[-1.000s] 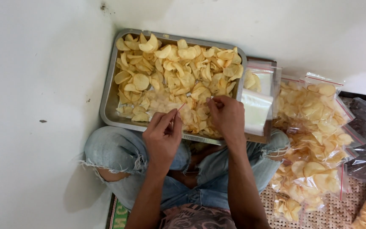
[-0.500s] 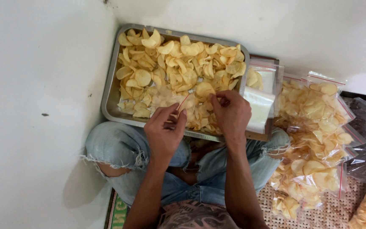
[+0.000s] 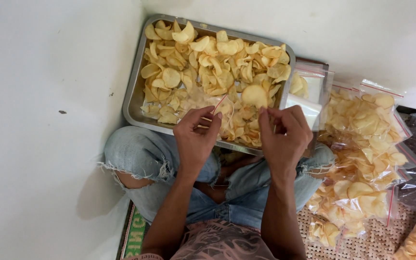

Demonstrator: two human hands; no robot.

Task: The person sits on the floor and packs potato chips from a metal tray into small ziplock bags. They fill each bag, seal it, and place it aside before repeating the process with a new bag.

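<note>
- A clear, thin plastic bag [image 3: 227, 113] with a red zip strip is held stretched between the two hands, just over the near edge of the tray; pale chips are seen through it.
- The left hand [image 3: 196, 132] is closed on the bag's left end, thumb and forefinger pinched at the red strip.
- The right hand [image 3: 282, 132] is closed on the bag's right end, its fingertips [image 3: 263, 111] curled over the film.
- Behind the hands, a rectangular metal tray [image 3: 132, 103] with a dull grey rolled rim is set against the knees; it is heaped with thin, curled, pale yellow chips [image 3: 203, 60] of round and oval shape.
- The tray is propped on legs clad in faded, frayed blue jeans [image 3: 140, 154].
- To the right of the tray, an empty clear zip bag [image 3: 314, 89] is laid, with one chip beside it.
- Further right, filled clear bags of chips [image 3: 367, 144] with red seals are piled on a woven mat [image 3: 376, 243].
- A smooth white floor [image 3: 39, 120] is seen to the left.
</note>
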